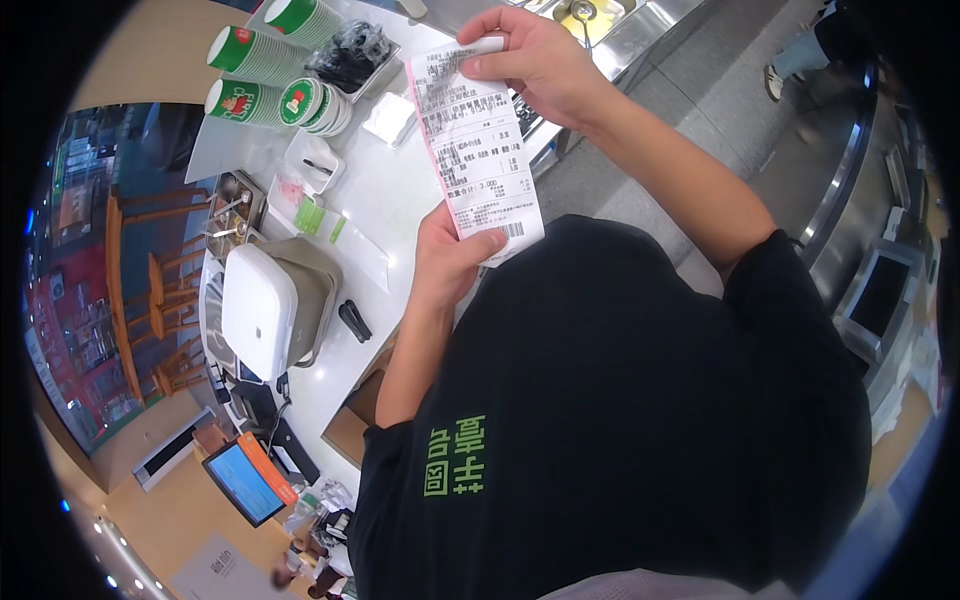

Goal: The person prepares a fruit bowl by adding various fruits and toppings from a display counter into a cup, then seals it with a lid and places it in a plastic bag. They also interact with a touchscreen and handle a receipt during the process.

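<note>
Held taut above the white counter [400, 190]: long printed receipt [480, 150], right hand [535, 60] fingers clamped on its top, left hand [445, 260] thumb pinching its bottom corner; best kept flat, unwrinkled, clear of the stacked paper cups [270, 75].

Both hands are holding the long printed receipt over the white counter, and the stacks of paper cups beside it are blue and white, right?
Not quite. The cups are green and white with a red mark, not blue, as the head view shows. The rest stands: the left hand grips the receipt at its lower end and the right hand at its top, over the white counter.
</note>
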`<state>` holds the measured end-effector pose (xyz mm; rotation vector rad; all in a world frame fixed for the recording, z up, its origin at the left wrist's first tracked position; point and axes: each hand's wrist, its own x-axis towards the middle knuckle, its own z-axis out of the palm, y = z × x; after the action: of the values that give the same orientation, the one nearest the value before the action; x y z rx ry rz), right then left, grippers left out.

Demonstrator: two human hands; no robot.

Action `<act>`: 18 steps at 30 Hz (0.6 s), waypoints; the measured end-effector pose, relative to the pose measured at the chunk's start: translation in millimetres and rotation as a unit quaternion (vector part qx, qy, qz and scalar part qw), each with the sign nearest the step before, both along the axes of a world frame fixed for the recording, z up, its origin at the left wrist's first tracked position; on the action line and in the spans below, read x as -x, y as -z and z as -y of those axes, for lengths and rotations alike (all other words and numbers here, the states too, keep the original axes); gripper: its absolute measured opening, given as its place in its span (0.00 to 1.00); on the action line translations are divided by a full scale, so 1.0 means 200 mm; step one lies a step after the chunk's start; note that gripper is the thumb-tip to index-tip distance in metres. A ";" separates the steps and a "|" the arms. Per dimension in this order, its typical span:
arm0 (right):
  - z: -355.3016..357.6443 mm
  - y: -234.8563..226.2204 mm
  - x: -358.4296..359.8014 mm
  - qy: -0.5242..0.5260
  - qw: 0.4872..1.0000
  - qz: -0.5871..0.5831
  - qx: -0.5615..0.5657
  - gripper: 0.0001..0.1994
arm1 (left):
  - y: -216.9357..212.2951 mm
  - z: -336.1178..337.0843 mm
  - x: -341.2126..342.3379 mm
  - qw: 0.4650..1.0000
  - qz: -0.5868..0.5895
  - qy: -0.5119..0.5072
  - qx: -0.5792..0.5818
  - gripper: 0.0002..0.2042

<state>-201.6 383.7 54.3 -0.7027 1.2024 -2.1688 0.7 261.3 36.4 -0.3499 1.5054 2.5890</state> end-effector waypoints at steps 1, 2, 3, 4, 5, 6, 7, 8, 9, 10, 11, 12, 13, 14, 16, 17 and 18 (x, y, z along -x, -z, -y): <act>0.01 0.01 0.01 -0.003 1.000 -0.007 0.012 0.14 | -0.01 -0.01 0.00 1.000 -0.004 0.005 -0.003 0.26; 0.00 0.03 0.01 -0.003 1.000 -0.001 0.020 0.14 | -0.01 -0.01 -0.01 1.000 -0.004 0.010 0.001 0.26; -0.01 0.02 0.01 -0.004 1.000 0.006 0.026 0.14 | -0.02 -0.02 0.00 1.000 -0.005 0.013 0.003 0.26; -0.01 0.01 0.01 -0.005 0.999 0.012 0.032 0.14 | -0.02 -0.02 0.00 1.000 -0.006 0.017 0.005 0.26; -0.02 0.01 0.02 -0.011 0.999 0.013 0.034 0.14 | -0.03 -0.03 0.00 1.000 -0.004 0.016 0.000 0.27; -0.02 0.01 0.02 -0.015 0.999 0.014 0.036 0.14 | -0.03 -0.04 0.01 1.000 -0.003 0.017 -0.005 0.27; -0.03 0.01 0.02 -0.019 0.999 0.015 0.039 0.14 | -0.04 -0.04 0.01 1.000 -0.002 0.017 -0.010 0.27; -0.03 0.01 0.02 -0.016 0.999 0.011 0.036 0.14 | -0.04 -0.05 0.02 1.000 -0.005 0.017 -0.011 0.27; -0.04 0.01 0.02 -0.011 0.999 0.006 0.031 0.14 | -0.04 -0.06 0.02 1.000 -0.008 0.017 -0.014 0.26; -0.04 0.01 0.02 -0.007 1.000 0.002 0.027 0.14 | -0.04 -0.07 0.03 1.000 -0.012 0.017 -0.016 0.26; -0.04 0.01 0.02 -0.009 1.000 0.004 0.030 0.14 | -0.05 -0.06 0.04 0.998 -0.016 0.040 -0.040 0.27; -0.04 0.01 0.02 -0.011 0.999 0.005 0.031 0.14 | -0.05 -0.06 0.05 0.996 -0.021 0.063 -0.065 0.27; -0.04 0.01 0.02 -0.014 0.999 0.007 0.033 0.14 | -0.06 -0.05 0.06 0.992 -0.026 0.086 -0.089 0.27; -0.03 0.01 0.02 -0.009 1.000 0.005 0.029 0.14 | -0.07 -0.06 0.06 0.993 -0.013 0.074 -0.093 0.28; -0.02 0.01 0.01 -0.002 1.000 0.001 0.023 0.15 | -0.11 -0.07 0.05 0.994 0.014 0.049 -0.099 0.28; -0.01 0.01 0.02 -0.003 1.000 -0.008 0.006 0.15 | -0.10 -0.06 0.05 0.994 0.015 0.052 -0.095 0.28; 0.01 0.01 0.02 -0.004 1.000 -0.017 -0.012 0.15 | -0.09 -0.03 0.05 0.994 0.014 0.054 -0.091 0.28</act>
<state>-206.2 382.0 51.9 -0.7356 1.2391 -2.1400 -9.6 268.0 55.3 -0.2748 1.2307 2.5968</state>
